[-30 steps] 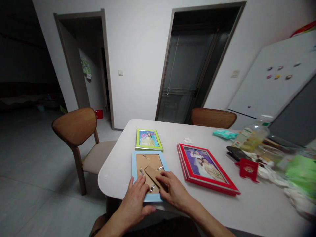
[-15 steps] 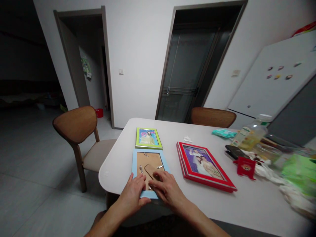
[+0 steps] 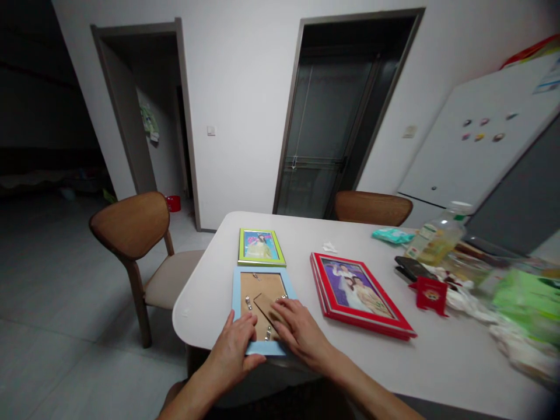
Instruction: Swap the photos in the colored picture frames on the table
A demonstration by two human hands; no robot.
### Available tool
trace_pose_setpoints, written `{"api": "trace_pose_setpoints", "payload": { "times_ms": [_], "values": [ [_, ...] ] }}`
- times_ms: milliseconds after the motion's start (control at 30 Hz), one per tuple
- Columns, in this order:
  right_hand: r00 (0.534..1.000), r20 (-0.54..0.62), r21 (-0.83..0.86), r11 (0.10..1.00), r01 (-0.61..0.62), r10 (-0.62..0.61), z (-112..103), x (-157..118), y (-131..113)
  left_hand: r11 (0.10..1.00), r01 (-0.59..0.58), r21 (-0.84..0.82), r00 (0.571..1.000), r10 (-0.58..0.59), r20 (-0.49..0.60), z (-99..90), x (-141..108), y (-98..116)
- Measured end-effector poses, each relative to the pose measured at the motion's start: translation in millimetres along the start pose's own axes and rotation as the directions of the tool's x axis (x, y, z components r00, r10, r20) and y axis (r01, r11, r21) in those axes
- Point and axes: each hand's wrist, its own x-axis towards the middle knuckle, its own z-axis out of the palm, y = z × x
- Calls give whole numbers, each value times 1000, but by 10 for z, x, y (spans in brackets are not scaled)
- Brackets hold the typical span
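A light blue picture frame (image 3: pixel 237 291) lies face down at the table's near edge, its brown backing board (image 3: pixel 262 284) and several metal clips showing. My left hand (image 3: pixel 236 344) rests on the frame's lower left corner, thumb apart from the fingers. My right hand (image 3: pixel 301 332) lies over the right side of the backing, fingers on the board near the right clip and the stand flap; it grips nothing visible. Just beyond is a green picture frame (image 3: pixel 280 251), picture side up. To the right sit stacked red picture frames (image 3: pixel 321 280), the top one face up.
On the right of the white table (image 3: pixel 196 303) are a bottle (image 3: pixel 437 236), a black object (image 3: pixel 413 268), a red card (image 3: pixel 431 296), a teal packet (image 3: pixel 392 235) and a green bag (image 3: pixel 529 300). Wooden chairs stand at the left (image 3: pixel 131 224) and far side (image 3: pixel 371 208).
My right hand has moved from the bottom clip up to the right side of the backing, uncovering the bottom clip. My left hand stays on the frame. The view has shifted slightly.
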Motion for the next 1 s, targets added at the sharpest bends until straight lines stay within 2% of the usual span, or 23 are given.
{"api": "trace_pose_setpoints", "payload": {
  "times_ms": [100, 200, 333, 633, 900, 1000],
  "values": [
    [982, -46, -128, 973, -189, 185, 21, 122, 173, 1000, 6, 5, 1000, -6, -10, 6, 2, -10],
    [971, -3, -179, 955, -237, 241, 54, 181, 276, 1000, 11, 0, 1000, -11, -10, 6, 4, -11],
    [973, 13, -149, 963, -225, 230, 95, 192, 293, 1000, 12, -11, 1000, -12, -19, 9, 7, -10],
    [971, -27, -79, 968, -239, 237, 122, 166, 275, 999, 43, 6, 999, -43, 8, -36, -17, 50],
    [975, -47, -177, 959, -221, 216, 89, 174, 243, 1000, 15, -21, 999, -16, -28, 32, -47, -24],
    [987, -73, -184, 971, -154, 143, 97, 255, 112, 1000, 4, -29, 1000, -4, -22, 35, -47, -33]
  ]
}}
